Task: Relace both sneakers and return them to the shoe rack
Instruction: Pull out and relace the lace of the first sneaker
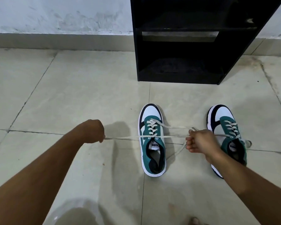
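Two green-and-white sneakers on a tiled floor (71, 88), toes toward a black shoe rack (182, 46) against the wall. Left hand (94, 131) closed on one end of the cream lace (125, 137), drawn taut out to the left of the left sneaker (152, 142). Right hand (201, 142) gripping the other end between the shoes, partly covering the right sneaker (225, 127), already laced.

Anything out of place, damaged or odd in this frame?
Nothing alarming. Both sneakers sit upright on the floor; the left sneaker has its lace pulled taut sideways between the left hand and right hand. The black shoe rack has a small chip on its right panel.
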